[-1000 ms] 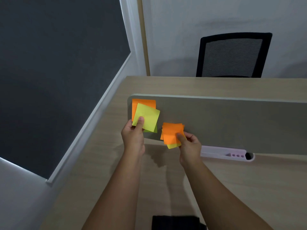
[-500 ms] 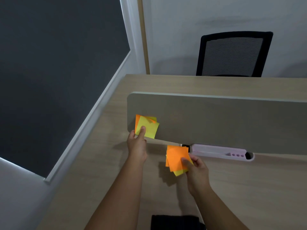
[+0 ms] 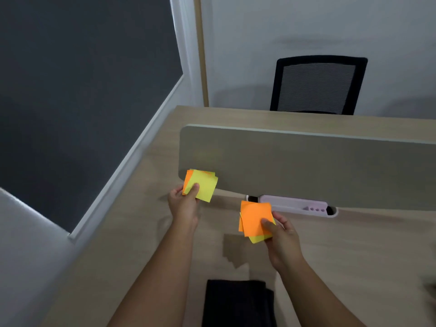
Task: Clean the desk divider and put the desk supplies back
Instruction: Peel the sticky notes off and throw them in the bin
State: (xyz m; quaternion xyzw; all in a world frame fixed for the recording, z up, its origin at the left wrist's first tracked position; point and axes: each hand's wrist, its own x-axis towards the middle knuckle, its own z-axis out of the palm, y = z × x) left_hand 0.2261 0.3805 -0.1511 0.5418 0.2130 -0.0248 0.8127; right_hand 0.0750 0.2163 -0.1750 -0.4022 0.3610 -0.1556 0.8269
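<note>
A grey desk divider (image 3: 306, 166) stands across the wooden desk (image 3: 354, 251), its face bare. My left hand (image 3: 184, 206) pinches a small stack of sticky notes (image 3: 204, 185), yellow on top and orange behind, just in front of the divider's lower left corner. My right hand (image 3: 280, 234) holds a second stack of sticky notes (image 3: 254, 219), orange on top with yellow under it, above the desk and left of a pale pink pen tray (image 3: 297, 205) at the divider's foot.
A black cloth (image 3: 236, 303) lies on the desk at the near edge between my forearms. A black mesh chair (image 3: 316, 86) stands behind the desk against the white wall. A dark window with a white frame (image 3: 132, 149) runs along the left.
Both hands have come down and away from the divider face with their notes. The orange note that was on the divider's upper left is now in my left hand's stack.
</note>
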